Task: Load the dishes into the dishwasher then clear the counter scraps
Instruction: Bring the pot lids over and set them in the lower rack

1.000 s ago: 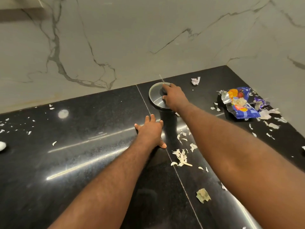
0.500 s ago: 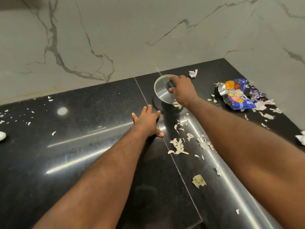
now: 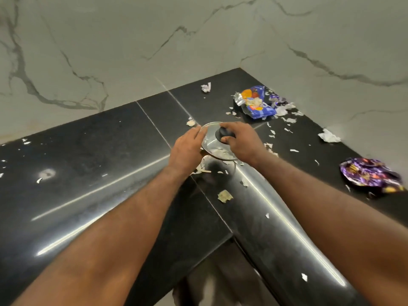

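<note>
— Black tabletop (image 3: 99, 151) under a marble wall (image 3: 132, 40): where is the lid (image 3: 217, 149)?

— Tilted, seemingly just off it. The right hand (image 3: 242, 140) curls its fingers (image 3: 229, 127) round the knob (image 3: 221, 134). The left hand (image 3: 187, 149) lays straight fingers against the rim, probably steadying it. Scraps (image 3: 224, 196) lie below; a blue wrapper (image 3: 258, 107) lies beyond the right fingers.

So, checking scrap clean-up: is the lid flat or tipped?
Tipped: the right hand grips the lid by its knob, rim raised against the left hand. Whether it touches the counter: cannot tell.

Two bare forearms (image 3: 123, 228), bare left hand (image 3: 187, 149), bare right hand (image 3: 242, 142)
</note>
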